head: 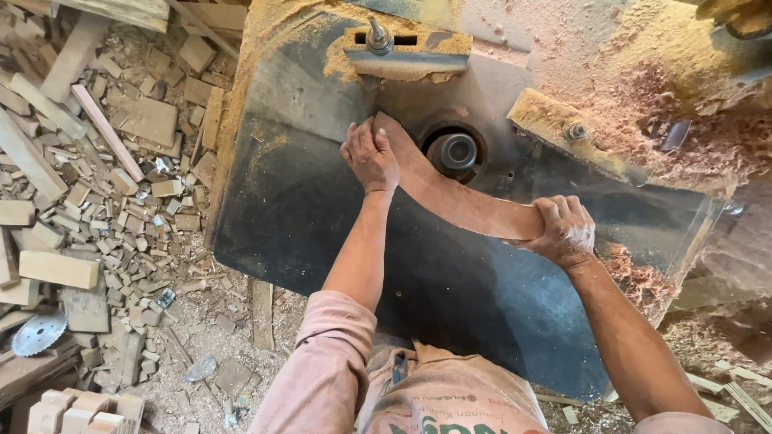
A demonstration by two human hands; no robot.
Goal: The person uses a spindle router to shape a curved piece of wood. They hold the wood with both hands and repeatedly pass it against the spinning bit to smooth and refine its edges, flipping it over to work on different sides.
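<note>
Workpiece: curved reddish-brown wooden piece [450,197] lies on the dark metal machine table [322,217], its inner edge just beside the round spindle cutter [454,151].
Left hand [370,157]: pressed flat on its far end.
Right hand [567,231]: clamped round its near end.
Obstacles: sawdust-covered fence [555,128] beyond the right hand; offcut wood blocks [121,177] heaped left of the table edge.

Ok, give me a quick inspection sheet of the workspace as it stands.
Surface: dark metal machine table, sawdust piled along its far and right edges.
Job's things: curved wooden piece lying flat beside the round spindle cutter.
Clutter: offcut blocks heaped on the floor at left; circular saw blade among them.
Hands: left hand pressing the piece's far end; right hand gripping its near end.
Cables: nothing seen.
Surroundings: reddish shavings at right; stacked blocks at lower left.
</note>
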